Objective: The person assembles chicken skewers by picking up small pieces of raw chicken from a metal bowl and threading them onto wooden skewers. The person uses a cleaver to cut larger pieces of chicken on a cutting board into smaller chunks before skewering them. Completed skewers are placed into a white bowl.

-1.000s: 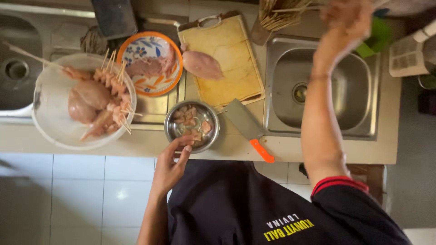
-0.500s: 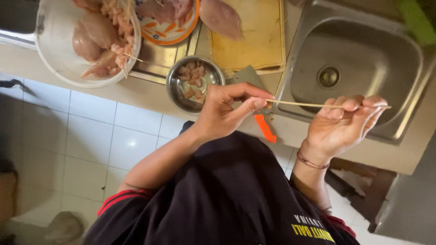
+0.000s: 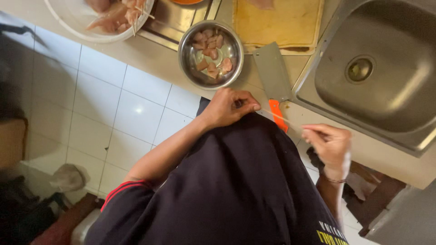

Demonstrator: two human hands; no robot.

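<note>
Left hand (image 3: 229, 106) was closed in a pinch, thumb and fingertips pressed together on one end of a thin wooden skewer (image 3: 284, 120), just below the rim of the steel bowl. Right hand (image 3: 330, 144) was loosely curled, fingertips drawn together on the other end of the same skewer; the exact contact point was blurred. The skewer ran between the two hands, slanting down toward the right hand, and crossed in front of the cleaver's orange handle. It appeared bare along the visible stretch. Both hands were held over the counter edge (image 3: 318, 119), above the person's dark shirt (image 3: 236, 190). The steel bowl (image 3: 187, 59) sat on the counter just above the left hand and held pale pink cubes of raw chicken (image 3: 210, 53). A cleaver (image 3: 272, 72) lay just beside the bowl, blade flat on the counter, handle pointing toward the person, between bowl and sink. The stainless sink (image 3: 390, 86) lay to the right of it in the view. A wooden cutting board (image 3: 281, 22) lay above the cleaver blade. A large white bowl (image 3: 72, 22) at the top left held already skewered chicken (image 3: 120, 13), only partly in frame. A white tiled floor (image 3: 118, 118) showed below the counter.
</note>
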